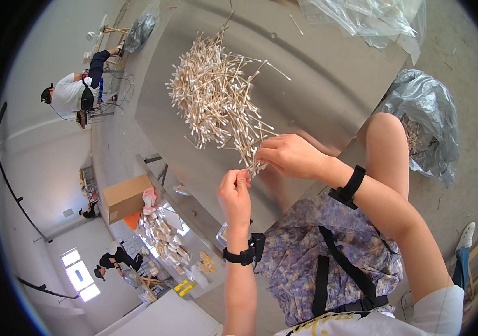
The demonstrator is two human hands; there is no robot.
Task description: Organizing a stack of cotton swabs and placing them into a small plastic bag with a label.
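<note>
A large heap of cotton swabs (211, 89), with pale wooden sticks and white tips, lies on a shiny metal table (317, 84). At the heap's near end, my right hand (292, 158) has its fingers bent and pinched over a few swabs. Close below it on the left is my left hand (234, 196), closed with thumb against fingers beside the same swab tips. What the left fingertips grip, if anything, is too small to tell. Each wrist wears a black band.
Clear plastic bags (373, 19) lie at the table's far right. A grey plastic bag (426, 112) with swabs inside stands right of my knee. Left of the table are a cardboard box (127, 197) and many small packs (163, 235). Other people sit farther left.
</note>
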